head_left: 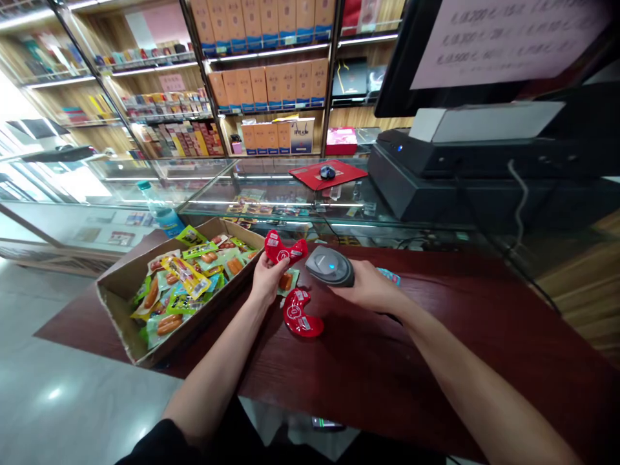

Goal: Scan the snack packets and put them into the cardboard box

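Handheld barcode scanner [330, 267] — smooth grey plastic, blue light lit, wrapped firmly in right hand [371, 287], nose angled just beside glossy red foil packet [285, 248] pinched in left hand [267, 278]. Second red packet [303, 314] just below left hand on dark wood counter [436, 387] — cardboard tray [116, 316] of sausage packets left of hand.

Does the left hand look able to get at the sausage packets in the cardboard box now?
Probably yes. The left hand is beside the cardboard box and its sausage packets; only the box wall lies between. It holds a red packet, which it may need to release.
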A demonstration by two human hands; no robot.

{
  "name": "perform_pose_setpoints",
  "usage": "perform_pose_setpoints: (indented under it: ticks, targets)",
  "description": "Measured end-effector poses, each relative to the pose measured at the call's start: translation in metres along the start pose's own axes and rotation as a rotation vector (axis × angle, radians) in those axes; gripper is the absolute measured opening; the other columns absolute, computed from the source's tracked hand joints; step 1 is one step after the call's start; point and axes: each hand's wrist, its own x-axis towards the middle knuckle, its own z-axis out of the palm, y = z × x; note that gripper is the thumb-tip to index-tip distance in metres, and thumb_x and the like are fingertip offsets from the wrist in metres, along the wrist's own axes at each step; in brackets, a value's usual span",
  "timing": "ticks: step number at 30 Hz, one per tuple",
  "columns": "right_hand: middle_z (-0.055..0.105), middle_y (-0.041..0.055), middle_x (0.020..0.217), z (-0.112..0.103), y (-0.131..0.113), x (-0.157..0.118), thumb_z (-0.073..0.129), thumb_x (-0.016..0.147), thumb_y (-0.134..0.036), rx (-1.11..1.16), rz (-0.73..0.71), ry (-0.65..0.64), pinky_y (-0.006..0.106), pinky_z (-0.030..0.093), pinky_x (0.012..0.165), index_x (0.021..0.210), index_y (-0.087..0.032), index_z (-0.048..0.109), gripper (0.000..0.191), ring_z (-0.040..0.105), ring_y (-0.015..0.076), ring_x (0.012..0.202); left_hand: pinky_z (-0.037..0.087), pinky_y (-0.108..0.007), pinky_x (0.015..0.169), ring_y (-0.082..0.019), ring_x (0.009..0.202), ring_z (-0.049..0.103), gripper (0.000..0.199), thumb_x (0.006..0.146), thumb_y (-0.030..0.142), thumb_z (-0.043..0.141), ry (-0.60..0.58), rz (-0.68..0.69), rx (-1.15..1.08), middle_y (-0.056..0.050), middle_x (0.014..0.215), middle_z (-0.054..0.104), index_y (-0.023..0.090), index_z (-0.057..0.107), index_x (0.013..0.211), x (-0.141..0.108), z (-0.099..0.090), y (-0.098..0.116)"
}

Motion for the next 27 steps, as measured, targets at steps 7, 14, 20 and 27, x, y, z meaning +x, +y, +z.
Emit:
perform_pose_setpoints:
  ticks: [7,14,20,27]
  targets:
    - [0.074,0.007,0.101,0.005,0.0,0.002,0.067,0.075,-0.032,0.077,0.017,0.016,0.033,0.052,0.077,0.106,-0.019,0.069,0.034,0.068,0.0254,0.092,0.052,-0.033,0.087,-0.014,0.081,0.067,0.044,0.06,0.027,0.08,0.007,0.031,0.05,0.0,0.089,0.069,0.018,0.055,0.094,-0.004,0.0,-0.006]
    - [0.074,0.0072,0.102,0.008,0.002,0.002,0.067,0.075,-0.032,0.087,-0.009,-0.021,0.033,0.052,0.077,0.108,-0.018,0.068,0.035,0.068,0.0257,0.092,0.053,-0.03,0.082,-0.013,0.08,0.067,0.042,0.06,0.026,0.078,0.032,0.046,0.095,0.0,0.089,0.068,0.019,0.054,0.094,-0.006,0.004,-0.002]
    - [0.074,0.007,0.101,0.004,-0.007,0.0,0.067,0.076,-0.034,0.106,-0.003,-0.006,0.035,0.053,0.081,0.11,-0.017,0.068,0.039,0.068,0.0269,0.095,0.053,-0.033,0.086,-0.013,0.078,0.067,0.043,0.06,0.026,0.082,0.012,0.081,0.018,0.0,0.088,0.069,0.018,0.056,0.093,-0.019,0.005,0.014]
    - [0.075,0.0064,0.091,0.008,0.0,0.003,0.068,0.074,-0.039,0.086,-0.04,-0.024,0.034,0.055,0.071,0.109,-0.017,0.068,0.041,0.07,0.0287,0.087,0.053,-0.036,0.087,-0.017,0.085,0.067,0.043,0.06,0.03,0.082,0.26,0.379,0.186,-0.004,0.093,0.07,0.016,0.059,0.093,-0.007,-0.045,0.114]
